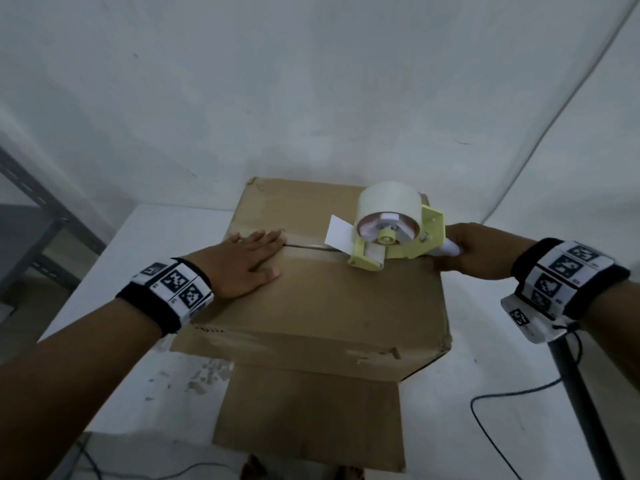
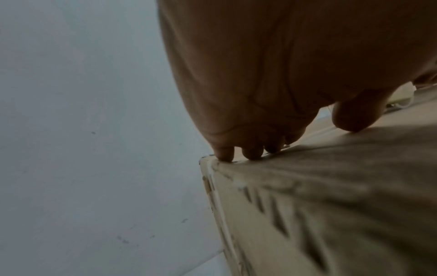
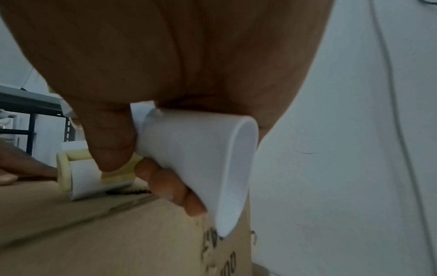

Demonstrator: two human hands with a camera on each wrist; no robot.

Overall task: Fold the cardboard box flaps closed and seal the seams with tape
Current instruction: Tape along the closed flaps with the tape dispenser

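A brown cardboard box (image 1: 311, 306) stands on the white table with its top flaps folded down and a centre seam (image 1: 304, 247) running left to right. My left hand (image 1: 242, 261) lies flat on the left part of the top, fingers straight (image 2: 253, 155), pressing the flaps at the seam. My right hand (image 1: 464, 251) grips the white handle (image 3: 196, 149) of a yellow tape dispenser (image 1: 391, 233). The dispenser's roller end (image 3: 80, 179) rests on the seam near the box's right side. A loose white tab of tape (image 1: 337, 233) sticks out towards my left hand.
A white wall rises right behind the box. A dark metal shelf frame (image 1: 38, 216) stands at the left. A black pole (image 1: 575, 393) and a black cable (image 1: 491, 431) are at the lower right. One box flap (image 1: 311, 420) hangs down at the front.
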